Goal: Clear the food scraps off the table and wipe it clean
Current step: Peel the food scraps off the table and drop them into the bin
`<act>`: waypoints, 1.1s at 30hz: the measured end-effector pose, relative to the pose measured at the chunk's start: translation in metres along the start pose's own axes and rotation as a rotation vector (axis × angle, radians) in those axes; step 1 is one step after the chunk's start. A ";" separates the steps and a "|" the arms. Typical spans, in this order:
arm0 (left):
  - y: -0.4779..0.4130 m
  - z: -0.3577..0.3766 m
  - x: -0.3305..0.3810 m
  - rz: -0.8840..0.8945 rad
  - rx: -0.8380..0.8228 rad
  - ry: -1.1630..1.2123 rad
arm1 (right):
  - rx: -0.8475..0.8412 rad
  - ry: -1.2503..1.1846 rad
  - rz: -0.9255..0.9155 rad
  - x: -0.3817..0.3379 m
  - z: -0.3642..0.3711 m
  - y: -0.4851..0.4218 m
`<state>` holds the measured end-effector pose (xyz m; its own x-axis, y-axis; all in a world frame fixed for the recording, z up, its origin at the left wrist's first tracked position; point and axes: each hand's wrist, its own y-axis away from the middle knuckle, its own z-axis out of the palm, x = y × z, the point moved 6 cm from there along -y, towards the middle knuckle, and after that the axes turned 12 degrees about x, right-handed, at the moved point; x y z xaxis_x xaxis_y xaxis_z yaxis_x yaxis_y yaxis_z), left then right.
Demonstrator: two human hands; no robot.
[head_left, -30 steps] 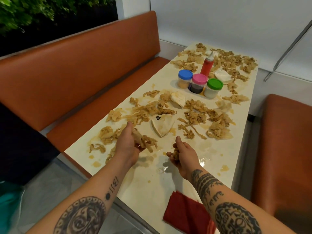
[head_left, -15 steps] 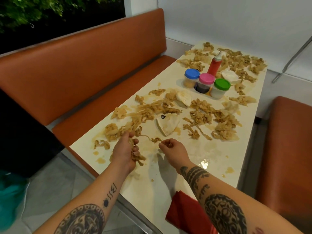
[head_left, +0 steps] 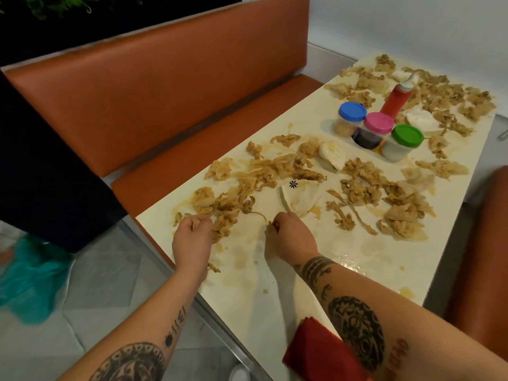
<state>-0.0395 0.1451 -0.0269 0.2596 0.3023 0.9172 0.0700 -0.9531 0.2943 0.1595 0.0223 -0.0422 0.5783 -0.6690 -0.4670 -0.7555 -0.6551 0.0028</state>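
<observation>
Brown shredded food scraps (head_left: 360, 185) lie strewn over most of the cream table (head_left: 357, 259), with greasy smears between them. My left hand (head_left: 192, 243) is at the table's near left edge, its fingers curled round a clump of scraps. My right hand (head_left: 288, 235) is just right of it, pinching a thin strand of scrap near a pale flatbread piece (head_left: 301, 196). A folded red cloth (head_left: 319, 353) lies on the near table edge under my right forearm.
Three jars with blue (head_left: 351, 112), pink (head_left: 378, 122) and green (head_left: 407, 135) lids and a red sauce bottle (head_left: 397, 99) stand mid-table. An orange bench (head_left: 165, 92) runs along the left, an orange seat (head_left: 483, 257) is on the right. A teal bag (head_left: 30, 279) lies on the floor.
The view has swung right. My left hand has gone forward to the scrap pile at the left edge. My right hand has moved forward and taken a strand.
</observation>
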 end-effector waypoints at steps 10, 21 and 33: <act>-0.020 -0.010 -0.006 0.252 -0.059 -0.487 | -0.038 -0.056 -0.027 -0.034 0.015 -0.028; -0.032 0.002 -0.005 0.383 -0.168 -0.612 | -0.091 0.079 -0.114 -0.036 0.028 -0.016; -0.023 0.021 0.023 0.237 -0.295 -0.252 | 0.135 -0.756 0.299 -0.021 -0.044 -0.010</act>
<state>-0.0147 0.1733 -0.0182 0.4642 0.0287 0.8853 -0.2875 -0.9405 0.1812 0.1682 0.0275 0.0068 0.0196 -0.3600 -0.9327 -0.9031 -0.4066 0.1380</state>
